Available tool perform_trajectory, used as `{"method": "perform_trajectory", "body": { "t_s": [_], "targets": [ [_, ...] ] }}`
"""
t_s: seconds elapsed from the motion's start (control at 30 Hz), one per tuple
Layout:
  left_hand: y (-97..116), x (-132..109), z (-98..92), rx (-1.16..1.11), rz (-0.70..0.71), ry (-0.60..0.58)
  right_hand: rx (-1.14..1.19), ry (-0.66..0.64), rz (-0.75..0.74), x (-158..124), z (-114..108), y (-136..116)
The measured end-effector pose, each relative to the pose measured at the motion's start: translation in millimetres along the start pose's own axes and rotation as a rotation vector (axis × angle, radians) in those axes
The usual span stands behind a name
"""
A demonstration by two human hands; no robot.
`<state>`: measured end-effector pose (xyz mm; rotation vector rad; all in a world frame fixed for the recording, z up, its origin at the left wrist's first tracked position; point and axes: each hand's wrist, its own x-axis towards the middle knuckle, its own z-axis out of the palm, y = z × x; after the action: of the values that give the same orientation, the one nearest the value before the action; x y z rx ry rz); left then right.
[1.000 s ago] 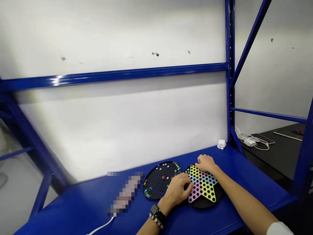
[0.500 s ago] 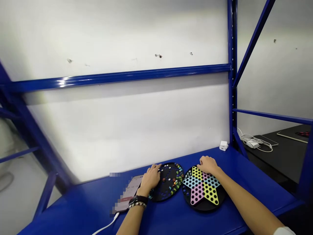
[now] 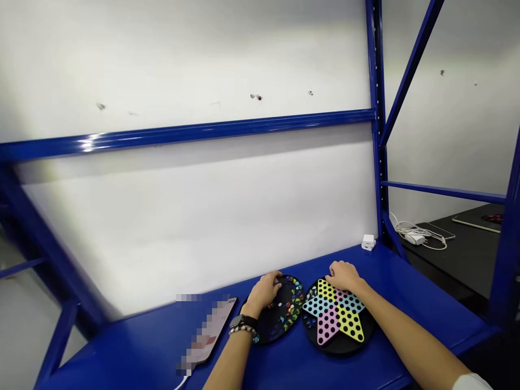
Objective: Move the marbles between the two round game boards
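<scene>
My left hand (image 3: 266, 292), with a dark watch and a beaded bracelet on its wrist, reaches over a round black tray (image 3: 266, 335). Its fingers are bent but apart from the thumb, and no held thing shows. Coloured marbles (image 3: 291, 310) lie mostly along the tray's right side. To the right is a Chinese checkers board (image 3: 333, 309), a star with yellow, blue and pink points on a round black base (image 3: 345, 346). At its far edge my right hand (image 3: 343, 275) is closed, fingers curled down; their tips are hidden. Clear and blue marbles (image 3: 311, 322) sit beside the star's left points.
Left of the tray lies a phone (image 3: 211, 330) on a white cable. A white charger plug (image 3: 368, 242) stands at the back right of the blue tabletop (image 3: 134, 346). Blue frame posts (image 3: 376, 135) border it, and a black table (image 3: 459, 249) with cables stands beyond.
My left hand has moved right and farther over the tray, covering the upper part where white marbles showed. My right hand stays at the board's far edge. The view has shifted slightly.
</scene>
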<state>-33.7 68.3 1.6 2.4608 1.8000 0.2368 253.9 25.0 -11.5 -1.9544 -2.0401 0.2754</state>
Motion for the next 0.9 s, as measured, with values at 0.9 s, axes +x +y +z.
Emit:
{"method": "perform_trajectory", "body": {
  "t_s": [0.9],
  "targets": [
    [87.5, -72.3, -7.0, -0.596, 0.269, -0.320, -0.002, 0.010, -0.019, 2.5, 4.2, 2.0]
  ]
}}
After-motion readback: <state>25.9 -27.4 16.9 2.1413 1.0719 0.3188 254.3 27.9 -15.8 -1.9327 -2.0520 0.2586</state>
